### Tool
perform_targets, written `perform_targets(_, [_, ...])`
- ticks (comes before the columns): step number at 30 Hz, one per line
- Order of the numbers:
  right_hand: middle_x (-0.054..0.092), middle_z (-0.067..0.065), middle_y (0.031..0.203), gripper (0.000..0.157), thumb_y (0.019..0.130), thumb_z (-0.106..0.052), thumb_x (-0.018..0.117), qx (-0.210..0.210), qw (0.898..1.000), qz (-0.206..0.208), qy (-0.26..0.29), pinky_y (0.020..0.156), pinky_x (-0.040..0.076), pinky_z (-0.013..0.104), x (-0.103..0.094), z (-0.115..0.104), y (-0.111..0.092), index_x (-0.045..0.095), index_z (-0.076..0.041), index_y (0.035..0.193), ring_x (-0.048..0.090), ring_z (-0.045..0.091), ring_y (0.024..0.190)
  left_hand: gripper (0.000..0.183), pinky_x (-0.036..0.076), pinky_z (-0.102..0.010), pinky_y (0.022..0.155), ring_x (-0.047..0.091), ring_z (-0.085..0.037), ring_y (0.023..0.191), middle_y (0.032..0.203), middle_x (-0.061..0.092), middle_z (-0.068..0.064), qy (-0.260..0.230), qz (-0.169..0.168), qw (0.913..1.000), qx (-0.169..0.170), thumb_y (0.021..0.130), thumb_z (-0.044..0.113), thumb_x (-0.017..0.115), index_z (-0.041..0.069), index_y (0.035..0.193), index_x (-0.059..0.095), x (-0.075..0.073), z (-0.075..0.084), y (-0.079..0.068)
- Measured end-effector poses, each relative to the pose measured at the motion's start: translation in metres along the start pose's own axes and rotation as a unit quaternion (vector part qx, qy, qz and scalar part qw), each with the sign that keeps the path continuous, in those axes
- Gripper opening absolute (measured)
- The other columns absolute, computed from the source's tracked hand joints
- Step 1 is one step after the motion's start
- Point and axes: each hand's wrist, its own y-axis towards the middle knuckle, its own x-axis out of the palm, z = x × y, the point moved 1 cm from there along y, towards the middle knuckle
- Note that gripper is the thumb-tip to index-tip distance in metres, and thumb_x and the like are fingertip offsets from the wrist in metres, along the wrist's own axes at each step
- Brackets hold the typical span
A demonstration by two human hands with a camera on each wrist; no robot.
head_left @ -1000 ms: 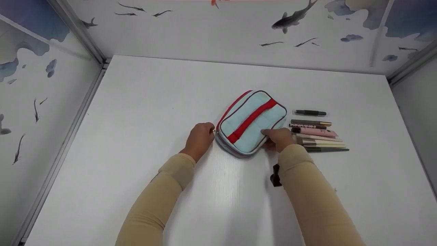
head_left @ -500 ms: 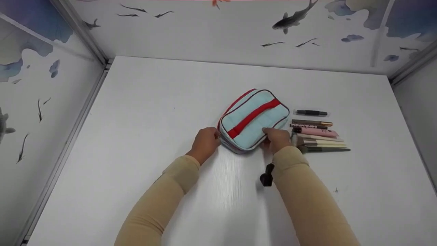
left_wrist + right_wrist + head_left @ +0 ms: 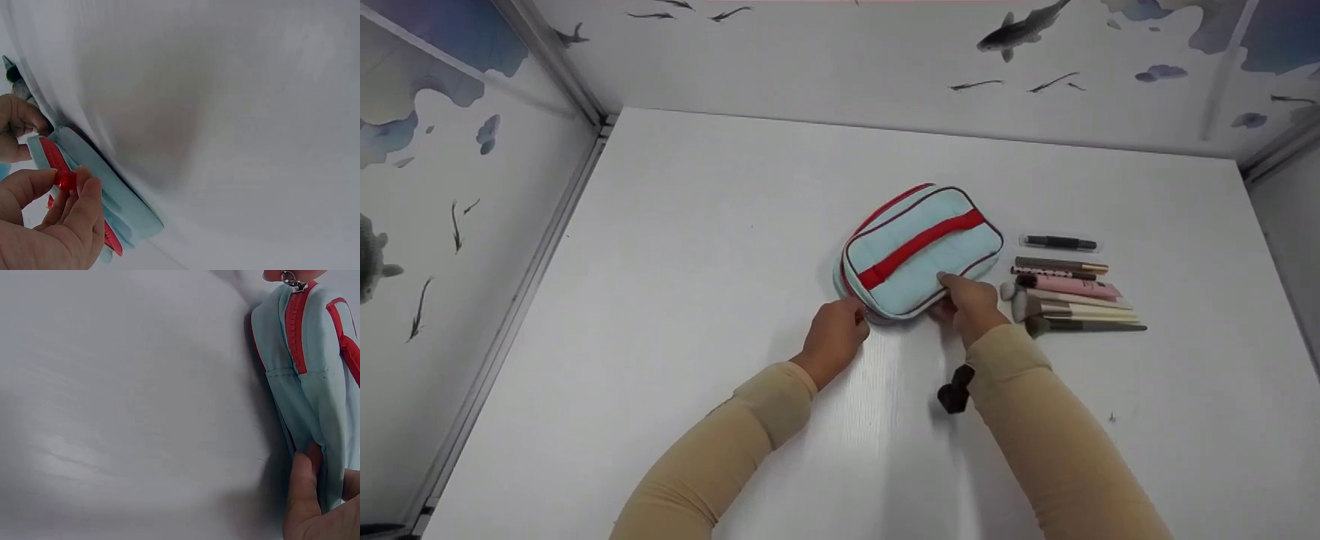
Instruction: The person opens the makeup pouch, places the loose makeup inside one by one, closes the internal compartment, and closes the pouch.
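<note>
A light blue zip pouch with dark piping and a red strap handle lies on the white table. At its near left corner my left hand pinches a shiny red zipper pull between thumb and fingers. The right wrist view has the metal zipper slider at the end of a stretch of closed red zipper. My right hand grips the pouch's near right edge, thumb on top and fingers beneath, bunching the fabric.
Right of the pouch lie a black capped pen-like stick, slim tubes, a pink tube and several makeup brushes. A black object sticks out by the right sleeve. Printed walls border the table.
My left hand has slid right, round the pouch's near left corner, with the zipper pull. The right hand keeps its grip while the pouch has turned slightly. The head view has shifted a little.
</note>
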Motion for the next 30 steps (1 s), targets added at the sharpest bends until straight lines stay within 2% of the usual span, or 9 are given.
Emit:
perform_targets(4, [0.053, 0.006, 0.095, 0.034, 0.093, -0.016, 0.062, 0.0, 1.0, -0.01, 0.016, 0.071, 0.053, 0.024, 0.004, 0.003, -0.001, 0.047, -0.003, 0.121, 0.056, 0.013, 0.075, 0.016, 0.033, -0.026, 0.06, 0.04, -0.014, 0.068, 0.067, 0.043, 0.003, -0.027, 0.02, 0.9994, -0.009, 0.087, -0.004, 0.055, 0.005, 0.075, 0.058, 0.003, -0.003, -0.001])
perform_targets(11, [0.053, 0.007, 0.096, 0.042, 0.093, -0.014, 0.061, 0.011, 0.999, -0.013, 0.047, 0.073, 0.054, 0.025, 0.013, 0.007, -0.003, 0.043, -0.003, 0.13, 0.057, 0.012, 0.076, 0.012, 0.04, -0.026, 0.064, 0.044, -0.013, 0.071, 0.072, 0.053, 0.001, -0.054, 0.03, 0.9981, -0.011, 0.089, -0.002, 0.056, 0.002, 0.084, 0.066, 0.017, 0.001, -0.008])
perform_targets(19, [0.054, 0.007, 0.097, 0.041, 0.093, -0.013, 0.062, 0.007, 0.998, -0.001, 0.064, 0.072, 0.053, 0.024, 0.018, 0.01, -0.005, 0.044, -0.003, 0.129, 0.057, 0.013, 0.079, 0.012, 0.049, -0.03, 0.069, 0.057, -0.015, 0.076, 0.08, 0.066, -0.006, -0.069, 0.079, 0.9944, 0.001, 0.089, -0.001, 0.057, 0.0, 0.085, 0.068, 0.031, 0.004, -0.014])
perform_targets(25, [0.053, 0.007, 0.095, 0.04, 0.093, -0.014, 0.062, 0.003, 0.998, 0.004, 0.065, 0.07, 0.052, 0.024, 0.021, 0.013, -0.006, 0.044, -0.002, 0.127, 0.056, 0.012, 0.076, 0.011, 0.047, -0.028, 0.067, 0.053, -0.014, 0.073, 0.079, 0.065, -0.007, -0.1, 0.102, 0.9898, 0.003, 0.09, -0.001, 0.057, -0.002, 0.087, 0.068, 0.038, 0.008, -0.016])
perform_targets(30, [0.055, 0.007, 0.094, 0.04, 0.093, -0.014, 0.061, -0.001, 0.997, 0.006, 0.072, 0.068, 0.052, 0.025, 0.023, 0.014, -0.006, 0.045, -0.002, 0.128, 0.057, 0.012, 0.074, 0.01, 0.047, -0.025, 0.068, 0.055, -0.011, 0.076, 0.082, 0.066, -0.005, -0.118, 0.1, 0.988, -0.005, 0.09, 0.0, 0.058, -0.001, 0.092, 0.068, 0.044, 0.01, -0.017])
